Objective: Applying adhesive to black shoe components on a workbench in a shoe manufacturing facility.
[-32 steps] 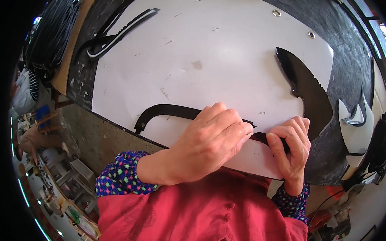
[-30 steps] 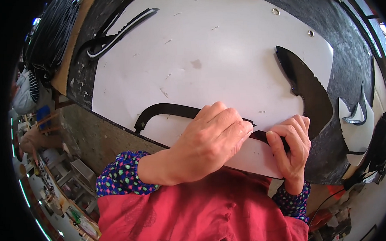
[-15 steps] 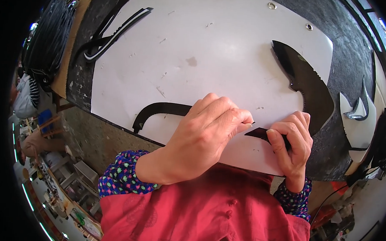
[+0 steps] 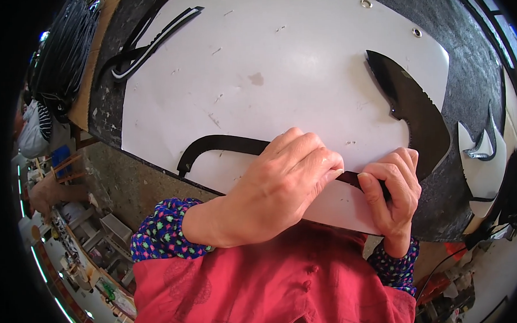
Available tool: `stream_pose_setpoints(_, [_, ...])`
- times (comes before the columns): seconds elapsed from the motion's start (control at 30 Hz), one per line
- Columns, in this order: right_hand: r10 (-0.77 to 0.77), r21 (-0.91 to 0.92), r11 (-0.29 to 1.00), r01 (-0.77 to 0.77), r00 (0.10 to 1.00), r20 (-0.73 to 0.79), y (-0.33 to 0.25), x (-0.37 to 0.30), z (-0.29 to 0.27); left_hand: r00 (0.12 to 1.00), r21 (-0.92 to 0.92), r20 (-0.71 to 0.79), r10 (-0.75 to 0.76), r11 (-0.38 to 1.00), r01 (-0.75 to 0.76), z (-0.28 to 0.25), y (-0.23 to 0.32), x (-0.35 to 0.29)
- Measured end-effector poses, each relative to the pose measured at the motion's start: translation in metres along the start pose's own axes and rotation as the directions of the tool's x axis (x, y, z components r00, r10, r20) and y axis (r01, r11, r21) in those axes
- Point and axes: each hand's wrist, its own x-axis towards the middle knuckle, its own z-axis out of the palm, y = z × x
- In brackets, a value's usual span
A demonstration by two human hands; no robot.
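My left hand (image 4: 282,186) is closed in a pinch. It grips a black curved strip (image 4: 215,142), whose hooked end lies to the left on a white sheet (image 4: 237,54). My right hand (image 4: 393,185) is closed too, its thumb bent against a dark flat piece with a pointed end (image 4: 352,179). My left fingertips meet that end. A broad black curved piece with small edge notches (image 4: 428,121) runs down behind my right hand. Whether it is one with the piece I hold, I cannot tell. The strip's other end is hidden in my left fingers.
Black and white narrow strips (image 4: 157,44) lie at the sheet's upper left. White and grey cut pieces (image 4: 483,156) rest on the dark tabletop (image 4: 474,68) at the right. Bundled black strips (image 4: 66,48) hang at far left. Two metal eyelets (image 4: 417,33) sit in the sheet.
My left hand has moved slightly right, bringing its fingertips onto the pointed end of the dark piece. The black strip has shifted right with it. My right hand has hardly moved.
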Motion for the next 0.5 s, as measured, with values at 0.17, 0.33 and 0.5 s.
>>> stream_pose_setpoints(0.17, [0.021, 0.039, 0.999, -0.020, 0.999, -0.034, 0.002, -0.004, 0.000, 0.992, 0.210, -0.125, 0.031, 0.978, -0.004, -0.007, -0.002, 0.000])
stream_pose_setpoints(0.33, [-0.015, 0.003, 1.000, 0.015, 1.000, -0.023, 0.001, -0.002, 0.001, 0.996, 0.078, -0.075, -0.040, 0.996, 0.046, -0.010, 0.001, -0.003])
stream_pose_setpoints(0.5, [-0.008, 0.003, 1.000, 0.008, 1.000, -0.013, 0.001, -0.002, 0.001, 0.999, 0.024, -0.030, -0.040, 0.999, 0.040, -0.002, 0.000, -0.003])
